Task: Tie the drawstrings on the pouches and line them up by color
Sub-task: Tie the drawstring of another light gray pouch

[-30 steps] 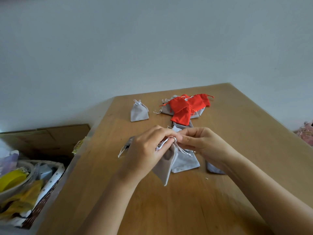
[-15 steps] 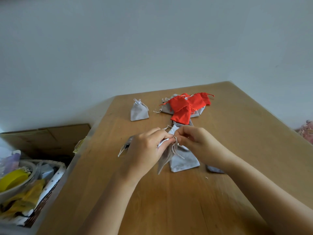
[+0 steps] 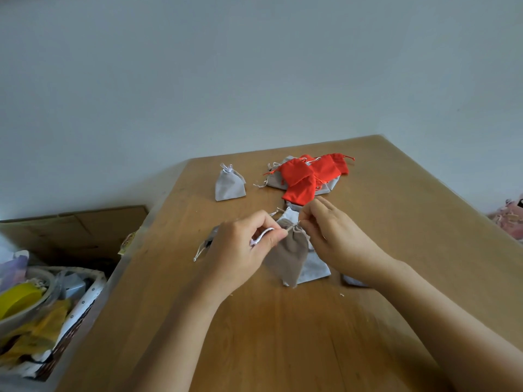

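A grey-beige pouch (image 3: pixel 288 256) hangs between my hands over the wooden table (image 3: pixel 283 335), its neck gathered. My left hand (image 3: pixel 240 250) pinches the white drawstring (image 3: pixel 261 236) on the pouch's left. My right hand (image 3: pixel 336 239) pinches the cord at the neck on its right. More light grey pouches (image 3: pixel 315 267) lie flat under and behind it. One tied grey pouch (image 3: pixel 229 185) stands alone at the back left. A heap of red pouches (image 3: pixel 308 176) lies on grey ones at the back centre.
Left of the table, below its edge, are a cardboard box (image 3: pixel 73 230) and a basket (image 3: pixel 51 321) with yellow items and a bowl. Pink things (image 3: pixel 509 219) sit at the far right edge. A plain wall rises behind the table.
My hands have drawn apart, pulling the cords out sideways. The pouch's mouth has gathered closed and the pouch now hangs with its face toward me.
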`<state>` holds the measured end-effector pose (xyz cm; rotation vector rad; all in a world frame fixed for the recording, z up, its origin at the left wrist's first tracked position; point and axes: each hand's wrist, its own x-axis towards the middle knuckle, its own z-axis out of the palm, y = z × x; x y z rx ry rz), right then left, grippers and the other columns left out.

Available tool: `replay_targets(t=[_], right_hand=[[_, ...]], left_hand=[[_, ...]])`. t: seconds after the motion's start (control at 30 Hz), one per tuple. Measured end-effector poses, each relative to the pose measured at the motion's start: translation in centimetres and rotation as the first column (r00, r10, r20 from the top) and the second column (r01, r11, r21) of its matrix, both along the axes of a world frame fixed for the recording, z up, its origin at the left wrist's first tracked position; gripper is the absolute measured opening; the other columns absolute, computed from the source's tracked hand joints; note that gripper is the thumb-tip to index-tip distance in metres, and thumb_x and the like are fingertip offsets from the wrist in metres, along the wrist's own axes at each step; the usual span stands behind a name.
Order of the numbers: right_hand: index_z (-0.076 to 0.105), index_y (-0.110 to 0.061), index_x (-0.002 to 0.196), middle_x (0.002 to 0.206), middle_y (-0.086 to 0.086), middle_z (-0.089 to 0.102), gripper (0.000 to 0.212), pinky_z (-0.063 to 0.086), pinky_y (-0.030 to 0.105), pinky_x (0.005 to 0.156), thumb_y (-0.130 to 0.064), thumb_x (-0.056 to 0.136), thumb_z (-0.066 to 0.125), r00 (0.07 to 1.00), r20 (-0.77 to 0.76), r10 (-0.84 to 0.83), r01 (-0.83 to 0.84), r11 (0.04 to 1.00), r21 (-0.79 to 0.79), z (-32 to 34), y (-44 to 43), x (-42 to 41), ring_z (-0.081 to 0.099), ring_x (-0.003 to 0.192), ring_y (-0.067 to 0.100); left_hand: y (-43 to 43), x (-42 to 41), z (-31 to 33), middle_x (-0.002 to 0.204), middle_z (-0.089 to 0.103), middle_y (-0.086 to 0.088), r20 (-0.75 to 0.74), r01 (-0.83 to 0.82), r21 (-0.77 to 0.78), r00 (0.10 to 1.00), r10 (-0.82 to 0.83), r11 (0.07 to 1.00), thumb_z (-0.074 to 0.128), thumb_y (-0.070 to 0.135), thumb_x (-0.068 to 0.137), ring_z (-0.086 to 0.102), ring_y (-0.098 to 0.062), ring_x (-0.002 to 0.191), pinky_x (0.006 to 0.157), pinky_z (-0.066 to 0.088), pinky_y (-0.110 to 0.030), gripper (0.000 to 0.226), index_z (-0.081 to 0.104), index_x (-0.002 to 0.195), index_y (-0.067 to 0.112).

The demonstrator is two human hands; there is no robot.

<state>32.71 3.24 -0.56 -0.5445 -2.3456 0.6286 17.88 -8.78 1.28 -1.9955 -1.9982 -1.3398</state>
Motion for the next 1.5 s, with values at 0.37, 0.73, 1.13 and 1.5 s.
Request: replay_targets(t=[0.37, 0.73, 1.13, 1.5], right_hand=[[0.055, -0.009, 0.082, 0.065, -0.007, 0.052, 0.017, 0.041, 0.02, 0.061, -0.016, 0.097, 0.054, 0.961, -0.172, 0.216, -0.272, 0.845, -0.459, 1.7, -0.4, 1.0, 0.046, 0.062, 0.006], [0.052, -0.009, 0.079, 0.077, -0.002, 0.046, 0.019, 0.037, 0.03, 0.054, 0.009, 0.082, 0.055, 0.999, 0.005, -0.034, 0.032, 0.976, 0.217, -0.7, 1.9, 0.2, 0.044, 0.06, 0.021], [0.063, -0.002, 0.09, 0.075, -0.013, 0.064, 0.018, 0.048, 0.021, 0.068, 0.01, 0.092, 0.05, 0.95, -0.244, 0.195, -0.289, 0.845, -0.45, 1.1, 1.4, 1.5, 0.058, 0.071, 0.006], [0.065, -0.023, 0.118, 0.094, -0.004, 0.063, 0.043, 0.051, 0.032, 0.088, -0.03, 0.077, 0.074, 0.932, -0.259, 0.253, -0.354, 0.792, -0.498, 1.0, 1.6, 1.3, 0.062, 0.09, 0.013]], left_hand=[[0.4, 0.0, -0.1, 0.069, 0.06, 0.015, 0.004, -0.006, 0.063, 1.0, 0.006, 0.998, 0.054, 0.026, 0.095, 0.06, 0.001, 0.065, 0.057, 0.04, -0.008, 0.021, 0.056, 0.083, 0.008], [0.0, 1.7, 0.1, 0.056, 0.057, 0.014, -0.046, 0.048, -0.057, 0.998, -0.051, 0.997, 0.059, 0.02, 0.094, 0.061, -0.004, 0.053, 0.057, 0.04, -0.008, 0.021, 0.051, 0.075, 0.022], [-0.4, 1.7, -0.5, 0.071, 0.07, 0.003, 0.268, 0.118, 0.046, 0.955, -0.126, 0.992, 0.058, 0.014, 0.093, 0.066, -0.002, 0.067, 0.063, 0.045, -0.011, 0.017, 0.059, 0.082, 0.001], [-0.2, 1.2, -0.7, 0.076, 0.071, 0.0, 0.412, 0.076, 0.13, 0.903, -0.124, 0.989, 0.052, 0.021, 0.093, 0.069, -0.011, 0.071, 0.064, 0.054, -0.022, 0.019, 0.056, 0.083, 0.005]])
